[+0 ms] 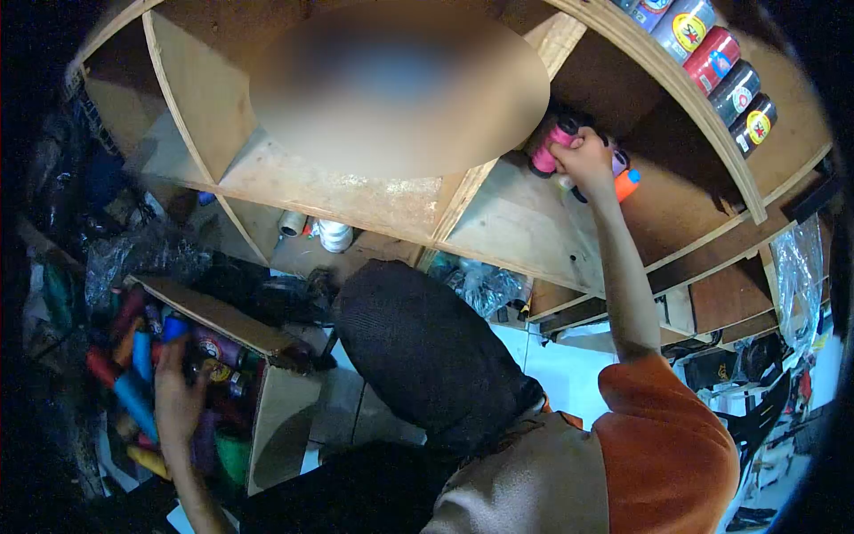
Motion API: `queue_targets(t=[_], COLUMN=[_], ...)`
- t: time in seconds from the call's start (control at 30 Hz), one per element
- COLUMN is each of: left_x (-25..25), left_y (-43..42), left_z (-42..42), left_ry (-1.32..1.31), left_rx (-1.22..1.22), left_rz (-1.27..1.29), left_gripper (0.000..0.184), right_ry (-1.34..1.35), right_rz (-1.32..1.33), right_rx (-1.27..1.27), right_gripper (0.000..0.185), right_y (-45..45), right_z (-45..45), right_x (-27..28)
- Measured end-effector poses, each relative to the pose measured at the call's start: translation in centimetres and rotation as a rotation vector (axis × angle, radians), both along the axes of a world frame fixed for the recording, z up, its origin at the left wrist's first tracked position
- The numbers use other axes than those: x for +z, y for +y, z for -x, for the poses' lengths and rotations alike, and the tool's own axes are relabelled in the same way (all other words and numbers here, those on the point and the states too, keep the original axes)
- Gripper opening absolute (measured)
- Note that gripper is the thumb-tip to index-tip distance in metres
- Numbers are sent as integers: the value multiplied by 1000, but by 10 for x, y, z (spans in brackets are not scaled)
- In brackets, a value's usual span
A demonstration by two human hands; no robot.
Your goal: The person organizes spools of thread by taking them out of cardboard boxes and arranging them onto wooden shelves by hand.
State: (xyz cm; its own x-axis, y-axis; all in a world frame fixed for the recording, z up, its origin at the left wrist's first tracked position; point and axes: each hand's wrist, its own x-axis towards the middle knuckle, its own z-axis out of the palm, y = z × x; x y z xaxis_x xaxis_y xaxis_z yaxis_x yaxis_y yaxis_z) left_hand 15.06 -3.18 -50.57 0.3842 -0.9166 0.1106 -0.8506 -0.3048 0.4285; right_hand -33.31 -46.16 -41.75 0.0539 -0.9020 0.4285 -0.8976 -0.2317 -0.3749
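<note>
My right hand [585,162] is closed around a pink thread spool [555,147] inside a wooden shelf compartment. Beside that hand lie an orange spool [627,185] and a purple one [619,162], partly hidden by my fingers. Low on the left, my left hand [181,392] reaches into a cardboard box [289,418] of mixed thread spools. Its fingers are stretched out with the thumb apart, the fingertips at a blue spool [175,327]. Around it lie a light-blue spool [133,405], a green spool [233,456] and several others.
Several labelled thread spools [712,60] line the upper right shelf. White spools [334,236] stand in a lower compartment. Wooden dividers [458,209] separate the compartments. Plastic bags [485,283] lie below the shelf, and another clear bag [798,285] hangs at right. A blurred oval covers the upper middle.
</note>
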Motion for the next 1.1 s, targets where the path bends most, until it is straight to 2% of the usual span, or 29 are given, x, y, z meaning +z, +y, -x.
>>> queue_targets(t=[0.13, 0.23, 0.33, 0.43, 0.47, 0.57, 0.73, 0.77, 0.8, 0.87, 0.9, 0.97, 1.0, 1.1], left_x=[14, 10, 10, 23, 19, 12, 34, 23, 20, 17, 11, 25, 31, 58], left_y=[17, 30, 38, 45, 50, 62, 43, 49, 42, 46, 53, 50, 52, 61], left_z=[13, 18, 17, 22, 20, 15, 19, 15, 5, 2, -5, -4, -9, -23], left_ry=[75, 98, 128, 190, 129, 12, 26, -34, 112, 182, 61, 70, 70, 52], left_rx=[-4, -24, -36, -49, -51, -51, -110, -85, -240, -141, -145, -78, -82, -144], left_rz=[-400, -326, -322, -302, -276, -218, -306, -345, -253, -334, -306, -414, -369, -156], left_gripper=[40, 30, 26, 25, 25, 25, 28, 29, 27, 26, 25, 27, 27, 27], right_ry=[134, 95, 378, 305, 279, 325, 469, 609, 549, 502, 449, 358, 441, 125], right_rz=[226, 179, 225, 90, 70, 107, 85, -44, -7, 48, 63, 87, 154, -352], right_rx=[-6, 35, -34, -1, 29, -13, -37, -139, -146, -70, 53, 253, 291, 549], right_gripper=[45, 55, 53, 44, 39, 40, 48, 53, 59, 70, 65, 53, 52, 44], right_y=[3, 9, 18, 26, 26, 13, 6, 4, 20, -1, -17, -29, -12, 58], right_z=[-5, -8, -12, -17, -16, -7, 3, -3, -11, 9, 27, 43, 34, -4], right_x=[-11, -7, 10, 35, 40, 39, 35, 41, 46, 46, 46, 45, 51, 76])
